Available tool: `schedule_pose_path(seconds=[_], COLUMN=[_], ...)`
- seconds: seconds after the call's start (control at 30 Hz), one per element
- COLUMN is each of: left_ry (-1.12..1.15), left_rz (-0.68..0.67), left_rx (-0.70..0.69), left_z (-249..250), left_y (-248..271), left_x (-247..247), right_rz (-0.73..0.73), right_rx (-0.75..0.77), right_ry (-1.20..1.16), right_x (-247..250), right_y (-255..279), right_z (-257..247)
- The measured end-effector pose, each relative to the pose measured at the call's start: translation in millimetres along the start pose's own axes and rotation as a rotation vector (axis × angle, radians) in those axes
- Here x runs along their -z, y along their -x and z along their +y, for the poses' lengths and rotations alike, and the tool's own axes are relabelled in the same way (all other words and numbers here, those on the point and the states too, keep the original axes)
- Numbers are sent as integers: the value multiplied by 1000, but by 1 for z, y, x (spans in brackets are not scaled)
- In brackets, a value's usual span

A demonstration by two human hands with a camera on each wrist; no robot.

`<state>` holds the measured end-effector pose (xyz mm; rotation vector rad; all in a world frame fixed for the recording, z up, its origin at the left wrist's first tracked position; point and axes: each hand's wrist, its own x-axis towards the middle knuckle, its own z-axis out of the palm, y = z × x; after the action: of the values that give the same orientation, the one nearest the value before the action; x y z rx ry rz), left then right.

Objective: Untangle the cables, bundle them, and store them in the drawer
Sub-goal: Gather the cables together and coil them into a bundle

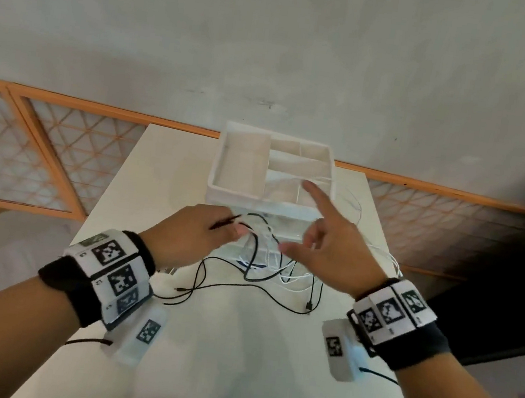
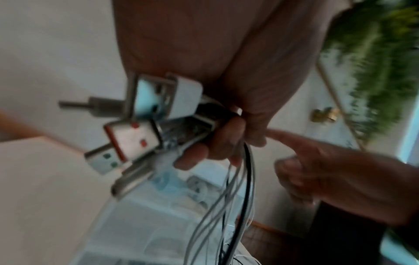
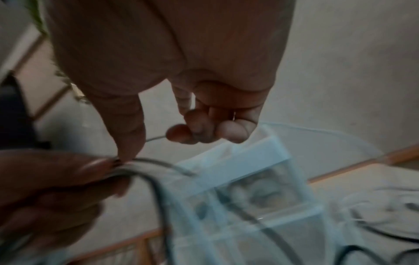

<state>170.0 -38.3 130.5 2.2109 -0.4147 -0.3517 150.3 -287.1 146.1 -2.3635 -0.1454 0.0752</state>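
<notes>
My left hand grips a bunch of cable ends over the white table. The left wrist view shows several USB plugs sticking out of its fist, with white and black cables hanging below. More black and white cables lie tangled on the table beneath both hands. My right hand is close beside the left, index finger pointing up. Its other fingers curl round a thin white cable, thumb touching the left hand's bunch. Behind stands a clear drawer unit topped by a white divided tray.
The narrow table ends at a pale wall with an orange-framed lattice rail along its foot. A loose white cable trails over the tray's right side onto the table. Floor drops away on both sides; green plants show in the left wrist view.
</notes>
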Motion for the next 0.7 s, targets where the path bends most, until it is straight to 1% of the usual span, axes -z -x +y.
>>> schedule_pose_path(seconds=[0.03, 0.07, 0.1, 0.13, 0.17, 0.2, 0.23, 0.27, 0.3, 0.33, 0.37, 0.4, 0.47, 0.5, 0.53, 0.57, 0.6, 0.63, 0.67, 0.7], left_ry=[-82, -136, -172, -197, -199, -177, -143, -133, -153, -200, -260, -311, -342, -319, -283, -247, -207, -159, -94, -6], left_rz=[-35, -70, -94, -102, -88, -64, -37, -15, -9, -19, -27, -22, 34, 69, 95, 105, 107, 107, 114, 131], left_rx=[-77, -140, -186, -217, -235, -236, -218, -173, -110, -35, 38, 107, 232, 289, 337, 370, 396, 416, 435, 453], left_z=[10, 19, 27, 32, 35, 34, 32, 25, 19, 11, 3, -6, -23, -30, -36, -42, -45, -47, -47, -45], left_y=[1, 2, 4, 6, 9, 12, 15, 17, 19, 19, 19, 17, 15, 13, 13, 13, 14, 14, 15, 15], left_x=[-1, -2, -2, -1, 2, 5, 9, 12, 14, 14, 12, 8, 0, -3, -4, -6, -7, -7, -8, -8], right_rz=[-44, -83, -108, -128, -164, -216, -233, -167, -3, 190, 318, 322, 148, 106, 133, 206, 270, 291, 253, 177], right_rx=[42, 91, 143, 156, 114, 18, -81, -149, -182, -194, -183, -163, -142, -155, -184, -229, -314, -428, -546, -635], right_ry=[-30, -13, 49, 99, 124, 123, 136, 166, 214, 235, 205, 153, 53, 58, 81, 110, 153, 198, 242, 292], right_x=[-11, -23, -34, -42, -46, -46, -44, -43, -41, -41, -43, -47, -64, -71, -75, -77, -77, -75, -74, -74], right_y=[2, 3, 3, 1, 0, -2, -3, -5, -6, -5, -3, -2, 6, 11, 16, 19, 22, 24, 26, 30], right_z=[-17, -28, -30, -24, -13, 3, 18, 36, 53, 69, 79, 85, 93, 98, 107, 116, 127, 140, 153, 163])
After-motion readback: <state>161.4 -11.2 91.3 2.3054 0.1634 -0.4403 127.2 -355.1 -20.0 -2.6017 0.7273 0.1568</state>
